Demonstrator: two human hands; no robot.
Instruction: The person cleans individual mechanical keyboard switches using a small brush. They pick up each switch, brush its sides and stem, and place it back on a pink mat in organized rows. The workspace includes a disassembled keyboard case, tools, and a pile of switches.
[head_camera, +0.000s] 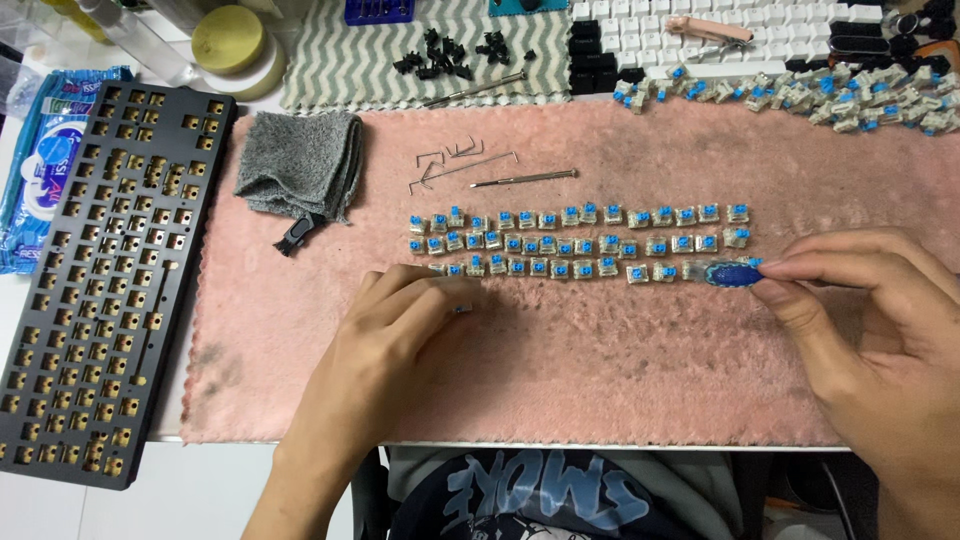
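A: Looking down from the head camera, what does the right hand (870, 330) have?

B: Its thumb and forefinger are pinched together on a small dark blue tool (733, 274), probably a brush or a puller; its kind is hard to tell. The tool's long axis runs left to right, and its free end points left at the right end of the bottom row of switches (580, 243).

A: And the other hand?

B: The left hand (400, 335) rests on the pink mat (560, 370) with its fingers curled over the left end of that same bottom row. It appears to pinch one small switch (462, 308) under the fingertips, though most of that piece is hidden, so the grip can't be confirmed.

A: So the rows lie between the two hands?

B: Yes. There are three rows of blue-stemmed switches running across the mat, just above both hands. The left hand touches the near row's left end; the tool tip sits just beside its right end.

A: What else is around?

B: A bare black keyboard plate (110, 280) lies well to the left, a grey cloth (300, 160) is above the left hand, a thin screwdriver (525, 180) and bent wires (455, 165) are above the rows, and a loose pile of switches (800, 95) and white keycaps (720, 30) sit at the top right.
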